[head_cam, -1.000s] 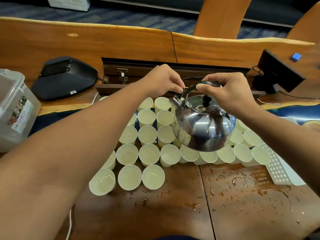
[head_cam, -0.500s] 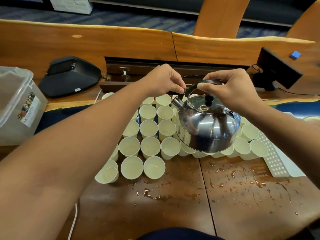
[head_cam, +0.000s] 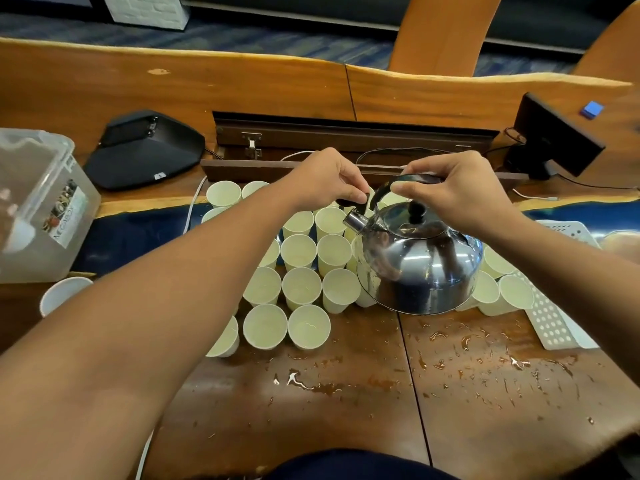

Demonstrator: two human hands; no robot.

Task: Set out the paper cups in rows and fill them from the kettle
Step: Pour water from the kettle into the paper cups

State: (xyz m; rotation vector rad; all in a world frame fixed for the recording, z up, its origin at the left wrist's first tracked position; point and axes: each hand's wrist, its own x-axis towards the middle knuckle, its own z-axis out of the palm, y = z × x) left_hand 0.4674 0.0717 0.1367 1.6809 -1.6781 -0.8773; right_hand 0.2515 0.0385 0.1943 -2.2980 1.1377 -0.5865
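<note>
A shiny steel kettle with a black lid knob hangs over the right side of the cup rows, its spout pointing left. My right hand grips its black handle from above. My left hand pinches the small black spout cap beside the spout. Several pale paper cups stand in tight rows on the wooden table, some hidden behind the kettle. One more cup lies on its side at the far left.
Water is spilled over the table in front of the cups. A clear plastic box stands at the left, a black device behind it, a small black screen at the back right, a white perforated tray at the right.
The kettle has drifted a little right and lower over the cups. Both hands keep their holds, and the view has tilted down slightly.
</note>
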